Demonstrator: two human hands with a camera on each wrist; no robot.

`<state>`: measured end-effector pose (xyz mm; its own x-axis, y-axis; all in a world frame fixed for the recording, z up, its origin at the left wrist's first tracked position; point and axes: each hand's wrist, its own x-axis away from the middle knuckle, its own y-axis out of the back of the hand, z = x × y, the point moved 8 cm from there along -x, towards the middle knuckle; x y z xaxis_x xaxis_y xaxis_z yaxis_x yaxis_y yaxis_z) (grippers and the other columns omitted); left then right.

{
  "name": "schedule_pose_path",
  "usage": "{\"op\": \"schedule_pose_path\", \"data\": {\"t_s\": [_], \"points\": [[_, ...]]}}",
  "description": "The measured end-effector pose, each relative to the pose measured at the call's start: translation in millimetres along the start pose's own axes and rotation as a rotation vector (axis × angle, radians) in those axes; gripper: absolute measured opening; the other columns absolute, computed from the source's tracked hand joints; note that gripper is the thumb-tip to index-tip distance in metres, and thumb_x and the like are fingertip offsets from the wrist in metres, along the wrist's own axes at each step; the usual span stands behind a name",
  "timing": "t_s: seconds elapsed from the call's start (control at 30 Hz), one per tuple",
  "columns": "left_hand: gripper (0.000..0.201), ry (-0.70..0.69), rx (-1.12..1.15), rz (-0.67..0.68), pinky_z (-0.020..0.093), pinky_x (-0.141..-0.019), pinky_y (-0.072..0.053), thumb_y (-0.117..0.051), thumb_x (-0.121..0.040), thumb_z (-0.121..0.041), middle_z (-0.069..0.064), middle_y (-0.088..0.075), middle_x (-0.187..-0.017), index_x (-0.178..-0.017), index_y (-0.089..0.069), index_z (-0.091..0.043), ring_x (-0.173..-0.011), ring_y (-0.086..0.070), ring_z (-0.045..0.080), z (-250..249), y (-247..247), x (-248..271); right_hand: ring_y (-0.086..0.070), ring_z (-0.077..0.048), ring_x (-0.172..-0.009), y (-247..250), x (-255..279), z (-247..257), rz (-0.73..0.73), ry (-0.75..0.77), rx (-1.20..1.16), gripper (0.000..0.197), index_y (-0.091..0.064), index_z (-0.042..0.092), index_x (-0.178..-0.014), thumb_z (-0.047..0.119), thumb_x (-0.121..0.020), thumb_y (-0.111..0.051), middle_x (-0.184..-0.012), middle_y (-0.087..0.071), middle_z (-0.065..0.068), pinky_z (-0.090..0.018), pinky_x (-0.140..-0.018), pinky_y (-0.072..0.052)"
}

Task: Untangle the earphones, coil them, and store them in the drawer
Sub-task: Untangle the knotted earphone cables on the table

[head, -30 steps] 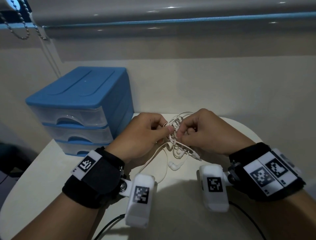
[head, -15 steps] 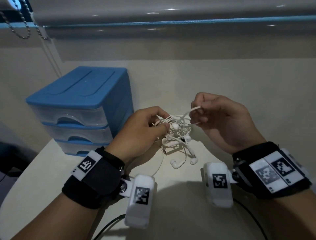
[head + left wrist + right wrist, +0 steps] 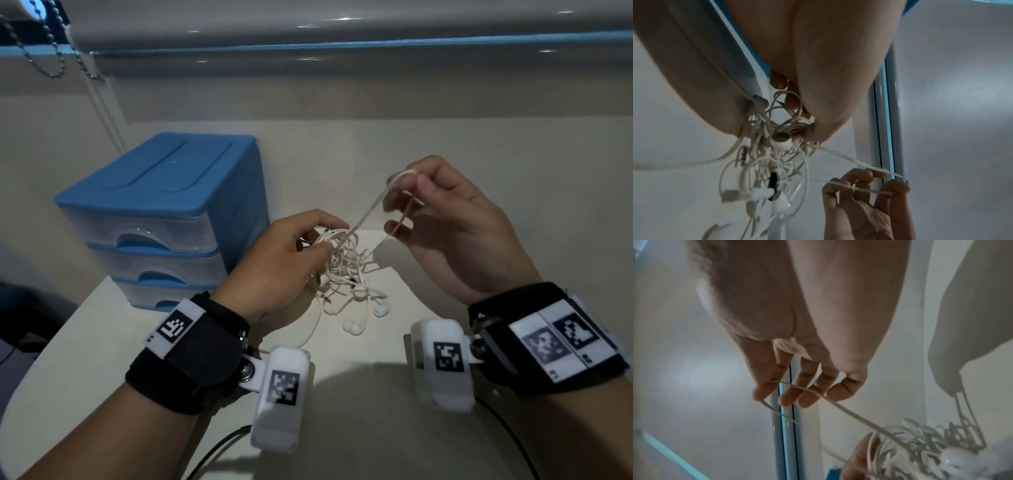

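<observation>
The white earphones are a tangled bundle held above the pale table. My left hand pinches the top of the tangle between thumb and fingers. Two earbuds dangle below it. My right hand is raised up and to the right, with a loop of cord hooked over its curled fingers and stretched taut back to the bundle. The blue drawer unit stands at the left with its three clear drawers closed.
The drawer unit sits at the table's back left, against a cream wall. A grey window ledge and a bead chain are above. Black cables trail over the near table edge below my wrists.
My right hand has lifted up and to the right, drawing a loop of cord out of the tangle. My left hand keeps hold of the bundle, and the earbuds now hang free.
</observation>
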<state>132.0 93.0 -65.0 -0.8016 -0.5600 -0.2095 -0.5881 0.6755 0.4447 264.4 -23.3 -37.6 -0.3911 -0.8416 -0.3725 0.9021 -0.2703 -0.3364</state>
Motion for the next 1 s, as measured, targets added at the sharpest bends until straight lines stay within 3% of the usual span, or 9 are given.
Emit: {"op": "schedule_pose_path", "data": {"t_s": [0.13,0.23,0.3,0.37,0.47,0.6,0.7,0.87,1.0], "points": [[0.031,0.037,0.018,0.022,0.014,-0.057,-0.045,-0.056,-0.101,-0.010,0.008,-0.060,-0.081,-0.113,-0.072,-0.034,-0.061,-0.057,0.004,4,-3,0,-0.062,-0.025,-0.111,9,-2,8,-0.020,0.042,-0.179,0.014,-0.050,0.018,-0.091,0.019,-0.101,-0.041,-0.114,-0.069,-0.010,-0.038,-0.087,-0.041],[0.034,0.048,0.028,0.022,0.021,-0.060,-0.043,-0.052,-0.101,-0.008,0.015,-0.058,-0.081,-0.112,-0.071,-0.035,-0.059,-0.053,0.007,6,-2,-1,-0.061,-0.024,-0.081,14,-3,6,-0.044,0.021,-0.287,0.021,-0.047,0.017,-0.088,0.018,-0.104,-0.033,-0.078,-0.059,-0.006,-0.038,-0.086,-0.042],[0.034,0.060,0.034,0.011,0.024,-0.061,-0.044,-0.050,-0.102,-0.009,0.019,-0.060,-0.087,-0.113,-0.070,-0.035,-0.059,-0.054,0.007,7,-2,-1,-0.044,-0.018,-0.060,14,-2,6,-0.059,0.004,-0.314,0.023,-0.042,0.016,-0.084,0.018,-0.104,-0.030,-0.063,-0.038,-0.002,-0.034,-0.079,-0.042],[0.032,0.067,0.021,0.000,0.022,-0.060,-0.046,-0.050,-0.103,-0.011,0.020,-0.065,-0.096,-0.114,-0.068,-0.035,-0.063,-0.057,0.007,7,-1,-2,-0.027,-0.016,-0.053,15,-1,7,-0.073,-0.007,-0.336,0.027,-0.036,0.016,-0.077,0.020,-0.102,-0.026,-0.057,-0.022,0.001,-0.032,-0.072,-0.040],[0.030,0.069,0.018,-0.006,0.019,-0.056,-0.044,-0.050,-0.103,-0.011,0.010,-0.063,-0.086,-0.116,-0.065,-0.034,-0.057,-0.055,0.003,7,0,-1,-0.022,-0.018,-0.054,17,2,10,-0.095,-0.006,-0.377,0.024,-0.025,0.017,-0.070,0.022,-0.092,-0.033,-0.053,-0.015,0.001,-0.032,-0.070,-0.038],[0.030,0.054,0.015,-0.041,0.014,-0.056,-0.044,-0.051,-0.103,-0.012,0.005,-0.060,-0.082,-0.121,-0.062,-0.033,-0.058,-0.056,0.000,6,4,-1,-0.049,-0.022,-0.070,26,0,5,-0.170,0.006,-0.282,0.028,-0.024,0.017,-0.073,0.019,-0.093,-0.044,-0.065,-0.039,-0.003,-0.034,-0.078,-0.042],[0.031,0.035,0.021,-0.049,0.011,-0.056,-0.042,-0.054,-0.103,-0.012,-0.003,-0.057,-0.077,-0.125,-0.061,-0.032,-0.058,-0.053,-0.002,3,4,0,-0.060,-0.026,-0.083,29,-4,-7,-0.212,-0.060,0.076,0.025,-0.053,0.016,-0.069,0.014,-0.094,-0.050,-0.077,-0.060,-0.007,-0.034,-0.079,-0.044],[0.027,0.033,0.009,-0.046,0.013,-0.057,-0.044,-0.057,-0.102,-0.013,-0.004,-0.057,-0.076,-0.120,-0.064,-0.032,-0.060,-0.054,0.003,5,4,-1,-0.071,-0.025,-0.076,22,-1,-21,-0.159,-0.206,0.416,0.023,-0.062,0.008,-0.087,-0.014,-0.087,-0.055,-0.089,-0.068,-0.013,-0.027,-0.067,-0.047],[0.026,0.025,0.014,-0.032,0.015,-0.057,-0.045,-0.057,-0.102,-0.013,0.000,-0.059,-0.079,-0.119,-0.064,-0.031,-0.061,-0.055,0.005,4,2,-1,-0.068,-0.020,-0.075,10,1,-26,-0.032,-0.260,0.625,0.010,-0.072,0.005,-0.086,0.001,-0.092,-0.065,-0.087,-0.072,-0.017,-0.020,-0.060,-0.043]]}}
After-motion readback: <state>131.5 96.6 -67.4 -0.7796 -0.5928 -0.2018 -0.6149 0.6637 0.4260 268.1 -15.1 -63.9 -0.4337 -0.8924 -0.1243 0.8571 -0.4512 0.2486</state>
